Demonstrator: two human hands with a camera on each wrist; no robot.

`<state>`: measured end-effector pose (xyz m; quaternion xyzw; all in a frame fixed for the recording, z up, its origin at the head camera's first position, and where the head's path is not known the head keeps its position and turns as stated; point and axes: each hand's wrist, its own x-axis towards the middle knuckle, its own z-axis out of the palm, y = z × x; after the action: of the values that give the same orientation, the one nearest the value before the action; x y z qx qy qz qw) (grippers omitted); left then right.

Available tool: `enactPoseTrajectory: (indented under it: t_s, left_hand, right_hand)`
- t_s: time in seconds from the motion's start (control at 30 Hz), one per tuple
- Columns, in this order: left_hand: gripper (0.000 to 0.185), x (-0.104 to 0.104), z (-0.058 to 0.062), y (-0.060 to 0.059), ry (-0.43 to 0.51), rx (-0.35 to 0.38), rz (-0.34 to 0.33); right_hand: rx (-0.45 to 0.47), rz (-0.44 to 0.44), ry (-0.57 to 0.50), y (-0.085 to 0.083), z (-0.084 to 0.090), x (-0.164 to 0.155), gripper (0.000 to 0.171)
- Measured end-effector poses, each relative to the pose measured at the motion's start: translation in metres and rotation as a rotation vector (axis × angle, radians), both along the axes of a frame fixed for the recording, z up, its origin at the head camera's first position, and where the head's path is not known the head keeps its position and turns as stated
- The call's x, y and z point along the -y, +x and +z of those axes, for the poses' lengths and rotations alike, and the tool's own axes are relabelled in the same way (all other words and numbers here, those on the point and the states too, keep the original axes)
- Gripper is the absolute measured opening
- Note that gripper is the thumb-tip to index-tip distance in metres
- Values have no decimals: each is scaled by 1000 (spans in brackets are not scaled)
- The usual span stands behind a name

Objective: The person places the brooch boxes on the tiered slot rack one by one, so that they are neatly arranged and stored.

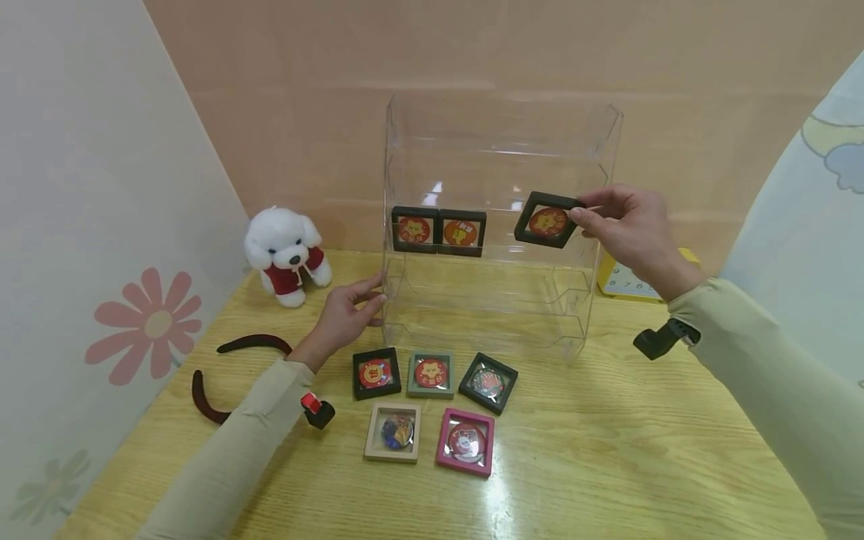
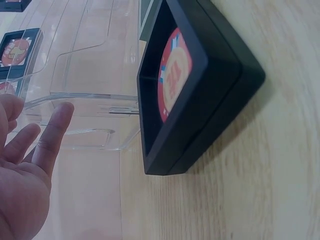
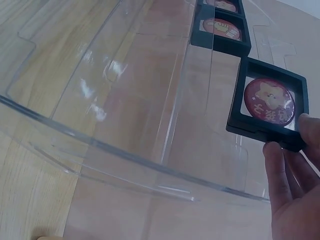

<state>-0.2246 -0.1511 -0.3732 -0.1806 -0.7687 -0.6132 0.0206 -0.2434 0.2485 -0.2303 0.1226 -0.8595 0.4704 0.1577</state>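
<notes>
At the clear rack [image 1: 501,259], head view: here's the action, a right hand [image 1: 631,229] up on the right side with a held frame [image 1: 547,219], black and tilted, a red star badge [image 1: 550,223] inside.
Right fingers: thumb and fingers close together, pinching the frame by its upper right corner.
Left hand [image 1: 346,309]: down at the rack's left side, fingers reaching out and touching the panel, no frame in them.
Shelf pair: two black frames, the left one [image 1: 415,229] and its neighbour [image 1: 462,232], stand side by side, well apart from the held frame.
Table [image 1: 607,442]: five more lie in front of the rack; a black frame [image 1: 376,373], a green frame [image 1: 430,374] and a turned black frame [image 1: 489,383] make the back row, a beige frame [image 1: 393,433] and a pink frame [image 1: 466,442] the front.
Bystanders: a plush dog [image 1: 286,255] to the left, a yellow clock [image 1: 628,281] behind the right wrist.
Left wrist view: fingers loosely stretched at the clear edge; a black frame looms large on the table beside them.
Right wrist view: a clean look at the pinch, thumb on the face, fingertips at the rim, the star badge facing out; whether the frame touches a shelf, I cannot tell.
</notes>
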Motion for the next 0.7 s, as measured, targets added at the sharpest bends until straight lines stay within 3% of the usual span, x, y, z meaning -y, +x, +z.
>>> enactPoseTrajectory:
  t_s: [0.4, 0.7]
  left_hand:
    - [43, -3, 1, 0, -12, -20, -1]
    - [43, -3, 0, 0, -18, -32, 1]
  right_hand:
    - [-31, -27, 49, -13, -6, 20, 28]
    - [-35, -60, 178, -20, -12, 32, 27]
